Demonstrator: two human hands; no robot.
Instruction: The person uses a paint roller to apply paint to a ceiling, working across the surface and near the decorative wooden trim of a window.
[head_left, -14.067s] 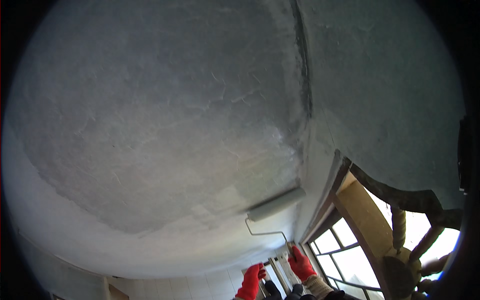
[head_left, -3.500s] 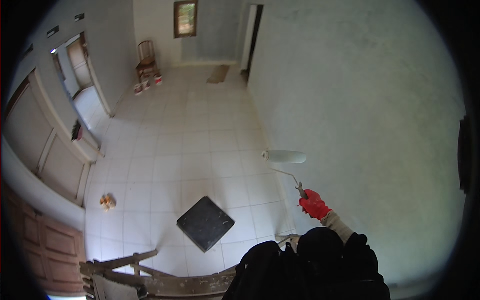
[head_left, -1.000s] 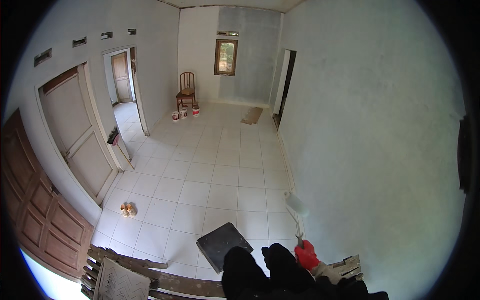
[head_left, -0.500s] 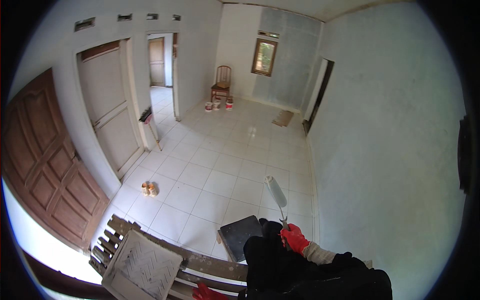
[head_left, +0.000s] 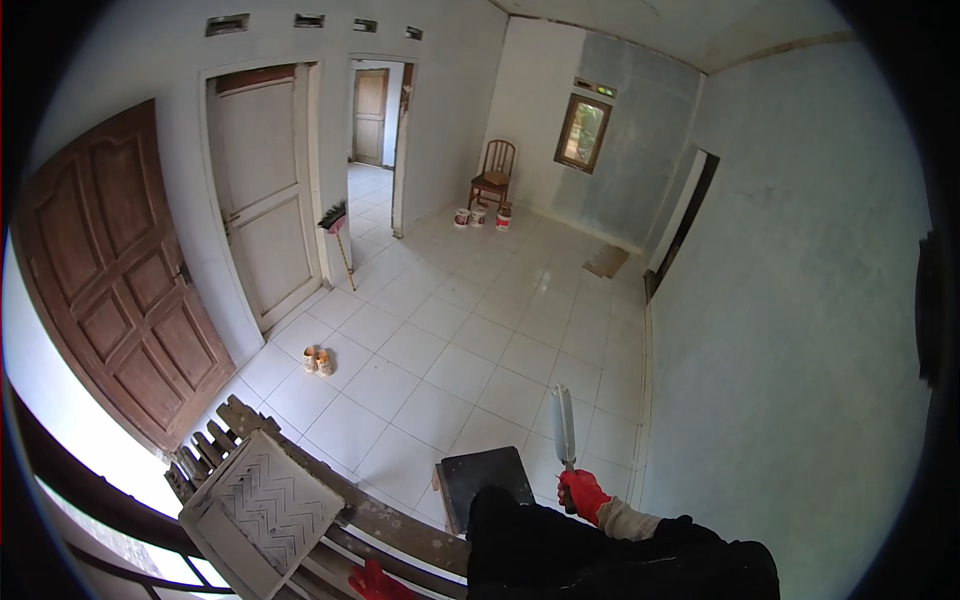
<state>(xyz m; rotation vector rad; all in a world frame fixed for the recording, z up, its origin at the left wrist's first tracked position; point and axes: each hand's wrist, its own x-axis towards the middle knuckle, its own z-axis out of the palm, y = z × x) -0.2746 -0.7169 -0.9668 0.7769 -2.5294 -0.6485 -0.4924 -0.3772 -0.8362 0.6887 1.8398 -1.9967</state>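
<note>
My right hand (head_left: pixel 584 494), in a red glove, is closed around the handle of a paint roller (head_left: pixel 564 425). The roller's pale sleeve points up and away from me, above the tiled floor. At the lower edge my left hand (head_left: pixel 378 582), also red-gloved, is only partly in view; its fingers look apart over the wooden slats of a bench (head_left: pixel 400 535). To its left, a whitish paint tray (head_left: pixel 222 520) with a zigzag-ribbed slope lies tilted on the bench. Black clothing covers my right arm and lap.
A dark square-topped stool (head_left: pixel 482 478) stands beyond the bench. Two stained containers (head_left: pixel 318 361) sit on the floor, left. A broom (head_left: pixel 342 250) leans near the doorway. Paint buckets (head_left: pixel 480 218) stand before a wooden chair (head_left: pixel 494 172). A pale wall (head_left: pixel 790 330) rises on the right.
The view has turned left, so the room sits farther right in the picture. The roller has swung from leaning left to nearly upright, still in my right hand.
</note>
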